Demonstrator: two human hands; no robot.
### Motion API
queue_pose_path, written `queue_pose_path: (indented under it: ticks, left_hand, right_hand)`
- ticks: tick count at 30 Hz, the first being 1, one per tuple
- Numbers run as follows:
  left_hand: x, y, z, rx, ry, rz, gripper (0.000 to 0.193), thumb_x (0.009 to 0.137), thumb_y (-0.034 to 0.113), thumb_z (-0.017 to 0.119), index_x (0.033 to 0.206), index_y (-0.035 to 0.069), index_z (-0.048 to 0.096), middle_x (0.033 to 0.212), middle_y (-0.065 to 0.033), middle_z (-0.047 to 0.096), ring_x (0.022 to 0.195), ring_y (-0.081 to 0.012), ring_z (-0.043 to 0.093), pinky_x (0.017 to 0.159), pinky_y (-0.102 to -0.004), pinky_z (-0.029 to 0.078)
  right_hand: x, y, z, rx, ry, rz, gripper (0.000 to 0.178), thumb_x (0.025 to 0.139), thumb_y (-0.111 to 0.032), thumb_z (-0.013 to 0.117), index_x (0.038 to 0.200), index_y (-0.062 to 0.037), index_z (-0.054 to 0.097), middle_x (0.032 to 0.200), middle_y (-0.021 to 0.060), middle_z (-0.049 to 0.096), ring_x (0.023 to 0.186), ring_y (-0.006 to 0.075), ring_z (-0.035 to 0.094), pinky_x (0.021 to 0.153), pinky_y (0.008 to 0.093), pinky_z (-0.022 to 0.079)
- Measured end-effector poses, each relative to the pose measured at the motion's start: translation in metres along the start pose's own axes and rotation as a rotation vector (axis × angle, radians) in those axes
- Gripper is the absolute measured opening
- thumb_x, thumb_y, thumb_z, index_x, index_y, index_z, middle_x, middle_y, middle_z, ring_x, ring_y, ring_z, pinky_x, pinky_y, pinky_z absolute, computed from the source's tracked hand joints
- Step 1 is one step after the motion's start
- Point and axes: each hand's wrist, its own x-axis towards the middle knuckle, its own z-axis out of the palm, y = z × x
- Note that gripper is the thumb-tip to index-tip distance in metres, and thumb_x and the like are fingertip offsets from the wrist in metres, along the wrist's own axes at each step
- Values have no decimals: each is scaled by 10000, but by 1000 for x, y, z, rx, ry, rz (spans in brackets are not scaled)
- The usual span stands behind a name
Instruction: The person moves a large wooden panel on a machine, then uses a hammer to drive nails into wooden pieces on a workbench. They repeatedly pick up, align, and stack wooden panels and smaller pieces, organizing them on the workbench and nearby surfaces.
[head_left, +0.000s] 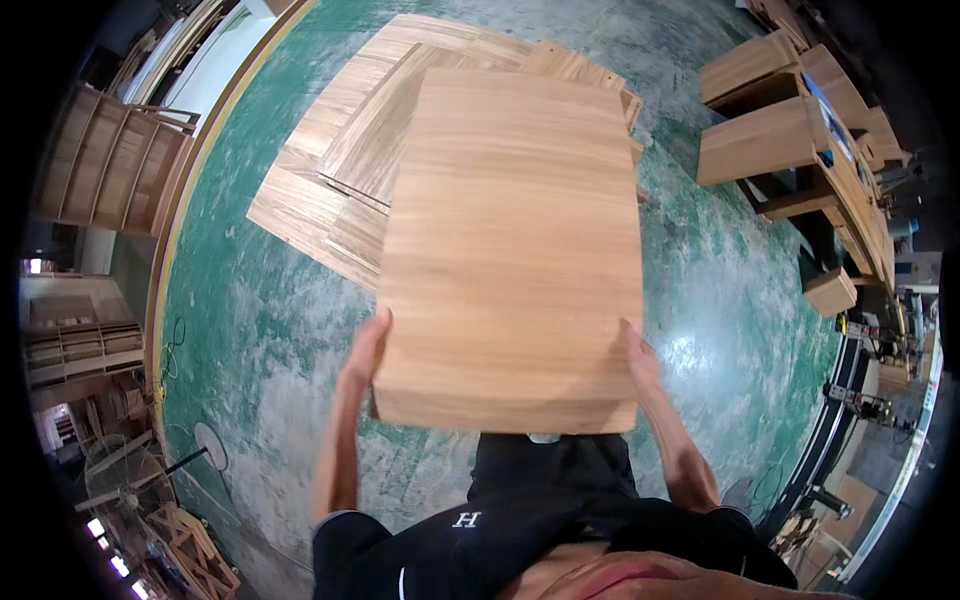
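A large, light-brown wooden panel [515,250] with rounded corners is held up in front of my body. Its grain runs from side to side. My left hand [372,345] grips its left edge near the lower corner, and my right hand [637,352] grips the right edge at about the same height. Both thumbs show at the edges, while the other fingers are hidden by the panel. Beyond it, flat wooden panels [310,200] lie on the floor, partly covered from sight by the one I hold.
The worn green floor [730,270] spreads around me. At the far right, wooden boxes [758,140] rest on a bench. A small wood block [830,292] sits below them. A wooden shelf unit [108,165] stands at the far left, and a fan [112,470] at the lower left.
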Motion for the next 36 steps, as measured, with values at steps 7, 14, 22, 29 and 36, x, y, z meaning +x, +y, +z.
queue_pose_path:
  ticks: [7, 14, 22, 29, 36]
  left_hand:
    - [114, 232, -55, 514, -51, 35, 706, 923, 469, 613, 1405, -12, 428, 1385, -128, 517, 1267, -238, 487, 1064, -386, 392]
    - [248, 195, -159, 1601, 365, 542, 919, 792, 616, 689, 1329, -81, 422, 1302, -291, 531, 1220, -401, 514, 986, -468, 447]
    - [236, 162, -122, 1588, 537, 512, 818, 828, 569, 667, 1296, -76, 484, 1289, -283, 534, 1241, -421, 478, 1046, -510, 378]
    - [122, -2, -32, 1465, 855, 566, 743, 902, 474, 621, 1363, -71, 413, 1325, -299, 470, 1271, -449, 417, 1094, -540, 296]
    - [-194, -420, -13, 16, 894, -355, 689, 942, 371, 599, 1449, -28, 358, 1377, -254, 477, 1216, -341, 537, 1038, -435, 419]
  right_hand:
    - [-33, -105, 155, 127, -7, 56, 787, 954, -606, 470, 1234, 126, 549, 1186, 190, 621, 1101, 216, 577, 942, 347, 450]
    - [44, -54, 247, -752, 105, -37, 925, 930, -650, 449, 1427, 116, 302, 1448, 305, 388, 1333, 391, 417, 1096, 454, 344]
    - [85, -54, 223, -675, -62, -64, 970, 898, -682, 467, 1464, 74, 249, 1489, 319, 313, 1390, 439, 321, 1124, 475, 320]
    - [81, -33, 176, -542, -133, -40, 825, 920, -628, 488, 1410, 24, 363, 1375, 270, 491, 1286, 399, 475, 1053, 485, 392]
    - [26, 56, 116, -594, -619, -406, 552, 924, -521, 553, 1182, -33, 543, 1143, 204, 631, 1086, 374, 595, 918, 464, 458]
